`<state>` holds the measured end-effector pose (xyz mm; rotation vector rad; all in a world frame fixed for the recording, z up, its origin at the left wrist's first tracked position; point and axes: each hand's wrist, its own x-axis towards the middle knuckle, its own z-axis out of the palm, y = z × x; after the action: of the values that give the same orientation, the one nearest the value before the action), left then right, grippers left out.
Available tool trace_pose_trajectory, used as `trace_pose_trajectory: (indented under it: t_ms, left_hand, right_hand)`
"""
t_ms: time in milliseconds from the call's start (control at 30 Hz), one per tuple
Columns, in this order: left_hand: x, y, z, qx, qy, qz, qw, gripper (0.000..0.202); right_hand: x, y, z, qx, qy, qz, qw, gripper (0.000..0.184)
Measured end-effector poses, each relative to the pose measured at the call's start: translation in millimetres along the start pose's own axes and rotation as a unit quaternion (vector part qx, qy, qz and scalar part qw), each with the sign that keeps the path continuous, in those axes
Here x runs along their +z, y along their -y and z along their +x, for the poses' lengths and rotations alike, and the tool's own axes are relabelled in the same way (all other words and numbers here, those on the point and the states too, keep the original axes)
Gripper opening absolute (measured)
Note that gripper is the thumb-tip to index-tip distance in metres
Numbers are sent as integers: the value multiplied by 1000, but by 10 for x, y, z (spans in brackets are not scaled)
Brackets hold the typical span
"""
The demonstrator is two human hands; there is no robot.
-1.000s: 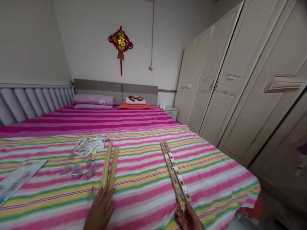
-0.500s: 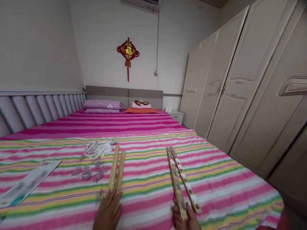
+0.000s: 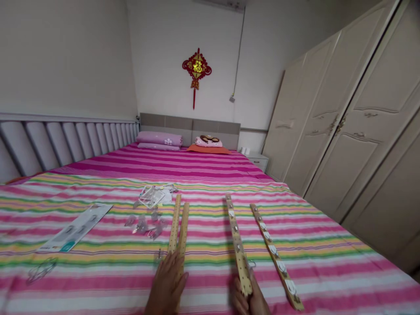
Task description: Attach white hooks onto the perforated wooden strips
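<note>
My left hand (image 3: pixel 167 280) lies with fingers stretched over the near ends of two wooden strips; a bare perforated strip (image 3: pixel 175 223) is on the left, and a second bare strip (image 3: pixel 183 225) is beside it. In my right hand (image 3: pixel 246 299) is the near end of a wooden strip with hooks (image 3: pixel 236 240), gripped between thumb and fingers. Small metal hooks and clear pieces line its far part, while its near part shows bare holes. Right of it, another strip with white hooks (image 3: pixel 274 250) lies on the striped sheet (image 3: pixel 210 280).
Loose clear hooks (image 3: pixel 141 224) and clear packaging (image 3: pixel 154 195) lie left of the bare strips. Farther left are a long hook card (image 3: pixel 77 228) and a tangled clear piece (image 3: pixel 42 269). Pillows (image 3: pixel 159 138) rest by the headboard (image 3: pixel 213 127); a wardrobe (image 3: pixel 328 118) stands right.
The hooked strip in my right hand has moved left, away from the white-hooked strip, widening the gap between them. My left hand stays on the bare strips. The view has turned slightly left.
</note>
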<state>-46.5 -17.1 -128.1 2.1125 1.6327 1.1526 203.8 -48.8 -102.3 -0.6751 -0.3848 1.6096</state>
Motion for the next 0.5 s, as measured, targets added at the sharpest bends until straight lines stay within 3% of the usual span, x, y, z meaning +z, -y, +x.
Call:
trace_pose_trajectory:
  t_ms: [100,167,267,333,400,500]
  left_hand:
    - [-147,-169,19,-60,-33,-142,987,40]
    - [-223,-304,51,-125,-52,-250,959,43]
    - [-260,-476,132,-214,-45,-415,883,57]
    - [-252,-546,206,-237,-50,-500,832,74]
    - [-252,-574,289,-244,-72,-542,801,90]
    - [-301,-529,426,-254,-108,-559,782,105]
  right_hand:
    - [341,-156,80,7,-19,-25,999,50]
    - [571,-286,138,20,-30,-45,998,49]
    - [903,-545,228,29,-29,-71,997,48]
    - [1109,-746,283,21,-12,-79,997,44]
    - [1291,-933,336,-3,18,-92,996,42]
    - [1489,-1136,419,-50,67,-132,988,47]
